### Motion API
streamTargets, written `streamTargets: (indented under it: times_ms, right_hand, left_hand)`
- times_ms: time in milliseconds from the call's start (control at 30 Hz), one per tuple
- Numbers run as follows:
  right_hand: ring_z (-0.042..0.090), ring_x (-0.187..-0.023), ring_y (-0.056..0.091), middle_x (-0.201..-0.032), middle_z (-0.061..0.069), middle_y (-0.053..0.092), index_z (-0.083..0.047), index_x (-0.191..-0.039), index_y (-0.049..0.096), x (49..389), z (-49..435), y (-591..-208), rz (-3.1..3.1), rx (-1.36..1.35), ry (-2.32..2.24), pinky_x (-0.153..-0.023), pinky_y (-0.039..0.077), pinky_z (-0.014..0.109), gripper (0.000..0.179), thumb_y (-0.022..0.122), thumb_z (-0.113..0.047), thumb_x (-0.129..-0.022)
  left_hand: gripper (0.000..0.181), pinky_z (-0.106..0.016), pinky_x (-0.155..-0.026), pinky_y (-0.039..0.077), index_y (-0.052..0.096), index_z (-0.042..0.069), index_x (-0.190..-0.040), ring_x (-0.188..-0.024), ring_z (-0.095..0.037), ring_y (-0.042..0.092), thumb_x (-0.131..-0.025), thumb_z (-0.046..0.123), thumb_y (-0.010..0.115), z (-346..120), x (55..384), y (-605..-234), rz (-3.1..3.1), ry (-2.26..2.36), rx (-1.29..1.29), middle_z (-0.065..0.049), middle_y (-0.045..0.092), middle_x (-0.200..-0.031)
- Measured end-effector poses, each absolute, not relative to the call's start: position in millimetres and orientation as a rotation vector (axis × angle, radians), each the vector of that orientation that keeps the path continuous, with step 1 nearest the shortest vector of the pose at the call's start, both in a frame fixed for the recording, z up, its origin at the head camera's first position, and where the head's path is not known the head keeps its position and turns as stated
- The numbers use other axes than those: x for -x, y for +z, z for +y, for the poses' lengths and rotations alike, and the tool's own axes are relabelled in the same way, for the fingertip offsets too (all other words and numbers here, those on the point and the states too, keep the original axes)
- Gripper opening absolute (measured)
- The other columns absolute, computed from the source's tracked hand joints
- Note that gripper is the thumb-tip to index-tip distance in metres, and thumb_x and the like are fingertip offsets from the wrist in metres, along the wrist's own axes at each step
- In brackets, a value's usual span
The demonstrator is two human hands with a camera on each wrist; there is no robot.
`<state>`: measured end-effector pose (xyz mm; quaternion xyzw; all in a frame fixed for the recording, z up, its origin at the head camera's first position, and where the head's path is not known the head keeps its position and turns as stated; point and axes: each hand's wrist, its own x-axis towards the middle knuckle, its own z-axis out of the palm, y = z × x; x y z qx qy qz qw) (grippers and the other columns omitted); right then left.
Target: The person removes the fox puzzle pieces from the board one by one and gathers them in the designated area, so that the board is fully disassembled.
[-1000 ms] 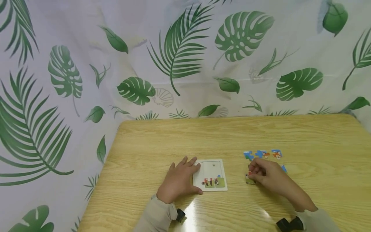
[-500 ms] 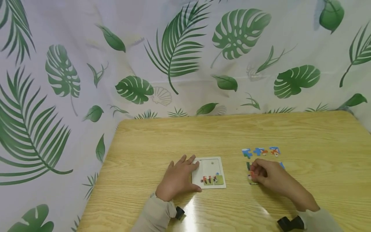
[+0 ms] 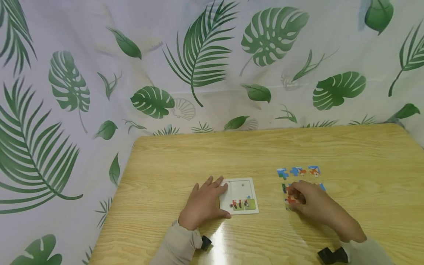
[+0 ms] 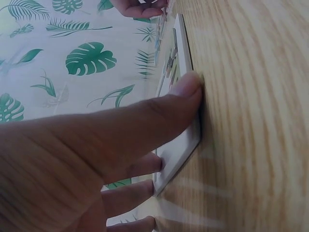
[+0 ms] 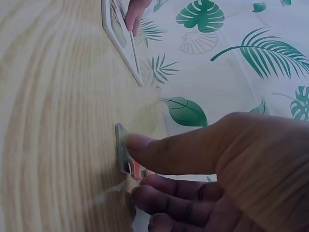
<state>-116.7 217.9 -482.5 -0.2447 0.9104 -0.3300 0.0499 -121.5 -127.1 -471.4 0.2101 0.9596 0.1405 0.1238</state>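
Note:
My left hand [image 3: 202, 203] lies spread at the left side of a white puzzle board [image 3: 236, 188]. In the left wrist view its thumb [image 4: 186, 89] presses the board's near edge. Joined puzzle pieces [image 3: 250, 204], green with red and brown, sit in the board's lower part. To the right, my right hand [image 3: 313, 201] has its thumb and curled fingers at a red-and-green puzzle piece [image 3: 289, 200] and pinches it low over the table. The right wrist view shows the thumb on this piece [image 5: 120, 149]; the hand partly hides it and its neighbours.
Behind the right hand lies a row of loose blue puzzle pieces [image 3: 282, 173]. Another blue piece [image 3: 322, 186] shows just past that hand. The wooden table [image 3: 185, 158] meets a white leaf-print cloth [image 3: 212, 114] at its far edge.
My right hand has shifted slightly to the right with its fingertips at the pieces, and the red-and-green piece now sits a little further right. The left hand stays on the board.

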Motion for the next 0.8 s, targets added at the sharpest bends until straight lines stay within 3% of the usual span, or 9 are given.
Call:
streamTargets:
  times_ms: [167, 333, 600, 800]
  right_hand:
    - [0.007, -0.071, 0.041, -0.081, -0.006, 0.046, -0.011, -0.096, 0.061, 115.2, 220.0, -484.7, 2.791, 0.793, -0.942, -0.059, 0.039, 0.023, 0.036, 0.091, -0.008, -0.075]
    - [0.007, -0.072, 0.042, -0.081, -0.006, 0.046, -0.011, -0.096, 0.061, 116.1, 221.6, -486.8, 2.789, 0.805, -0.943, -0.059, 0.039, 0.023, 0.037, 0.090, -0.006, -0.076]
    - [0.007, -0.071, 0.052, -0.085, -0.003, 0.058, -0.005, -0.097, 0.067, 117.1, 214.1, -478.2, 2.825, 0.657, -0.995, -0.060, 0.050, 0.024, 0.016, 0.080, -0.001, -0.088]
    - [0.004, -0.062, 0.051, -0.079, -0.006, 0.058, -0.006, -0.093, 0.066, 121.6, 196.6, -468.1, 2.835, 0.683, -1.057, -0.054, 0.048, 0.024, 0.012, 0.076, 0.000, -0.092]
  left_hand:
    - [0.091, -0.071, -0.114, 0.029, 0.054, 0.017, -0.153, -0.152, -0.034, 0.030, -0.076, 0.054, 0.088, -126.8, 121.2, -472.1, 2.786, 0.406, -0.608, -0.002, 0.035, -0.166]
    - [0.092, -0.070, -0.114, 0.029, 0.054, 0.018, -0.153, -0.153, -0.033, 0.030, -0.076, 0.054, 0.088, -126.5, 120.7, -472.5, 2.780, 0.396, -0.602, -0.001, 0.034, -0.166]
    - [0.092, -0.070, -0.114, 0.031, 0.054, 0.020, -0.153, -0.153, -0.032, 0.030, -0.076, 0.055, 0.087, -127.7, 121.7, -474.2, 2.791, 0.395, -0.611, -0.001, 0.034, -0.166]
    - [0.091, -0.068, -0.114, 0.032, 0.054, 0.019, -0.153, -0.152, -0.032, 0.031, -0.076, 0.056, 0.088, -128.3, 122.6, -473.5, 2.804, 0.378, -0.611, -0.001, 0.035, -0.165]
